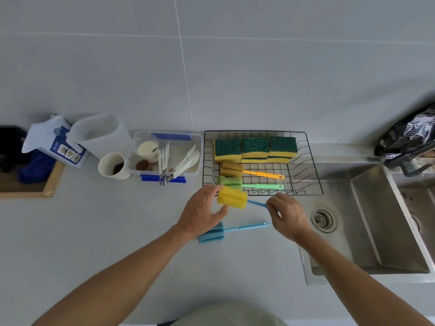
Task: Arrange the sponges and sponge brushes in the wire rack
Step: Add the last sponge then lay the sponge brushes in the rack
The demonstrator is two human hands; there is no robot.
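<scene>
So it looks mostly done: the green-and-yellow sponges [255, 149] are lined up along the back of the wire rack [315, 182], and an orange sponge brush [249, 171] and a green sponge brush [249, 184] lie in front of them, handles pointing toward the sink [367, 231]. Two brushes left, I'd say. The yellow sponge brush [232, 197] is held just at the rack's near edge, not in yet: the left hand [202, 214] has its fingers curled around the foam head, while the right hand [288, 216] pinches the blue handle at the far end. The blue sponge brush [226, 231] lies on the counter [117, 231] below both hands, untouched.
</scene>
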